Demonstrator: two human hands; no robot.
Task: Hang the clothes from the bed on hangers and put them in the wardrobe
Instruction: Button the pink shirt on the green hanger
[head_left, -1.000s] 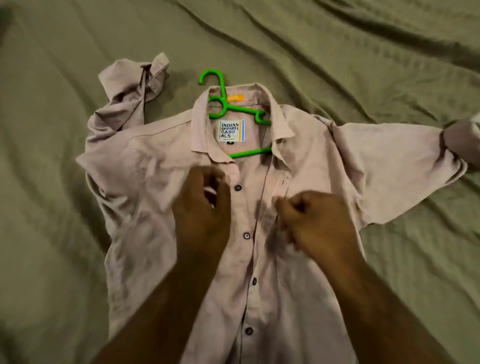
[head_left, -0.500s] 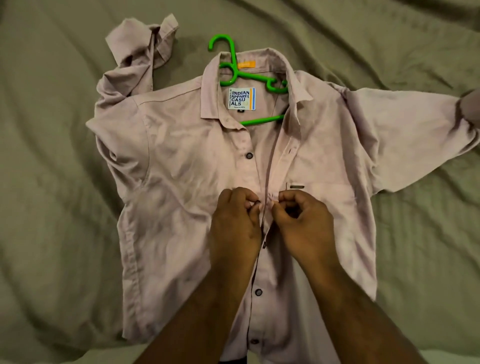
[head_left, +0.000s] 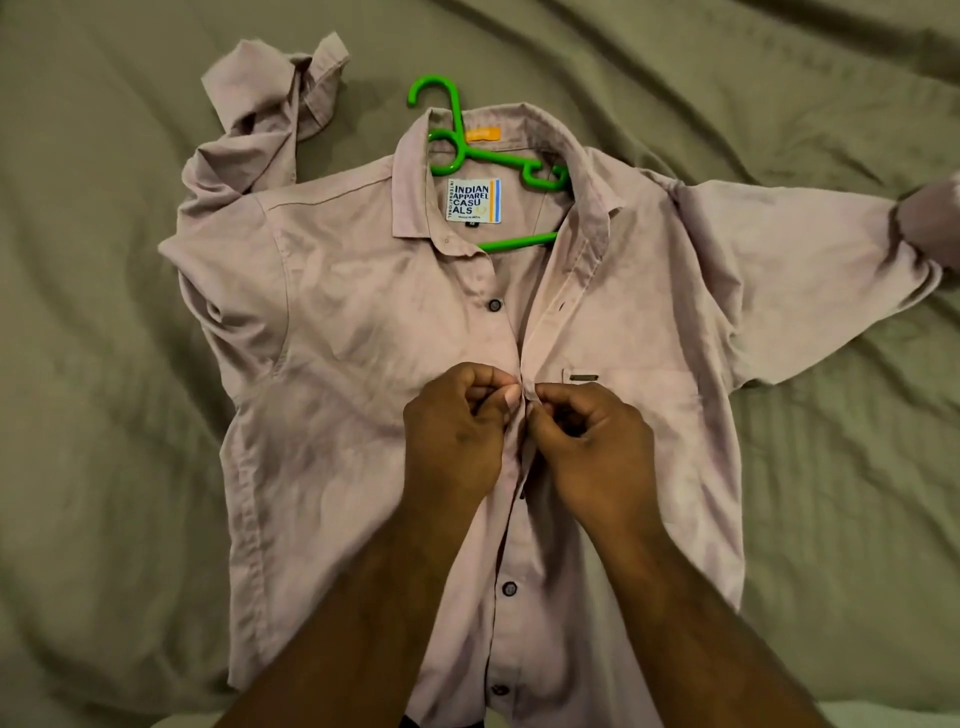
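Currently, the pale mauve woven shirt (head_left: 363, 322) is laid flat, front up, on the creased olive bed sheet (head_left: 104, 467). A green plastic hanger (head_left: 519, 242) is seated inside the collar, its curved hook protruding beyond. Below the hanger, the placket edges are pinched together: the left hand (head_left: 452, 431) grip is closed on one edge and the right hand (head_left: 592, 441) grip on the other. One round dark button (head_left: 495, 305) between hanger and hands is undone. The sleeve left of the hanger is crumpled.
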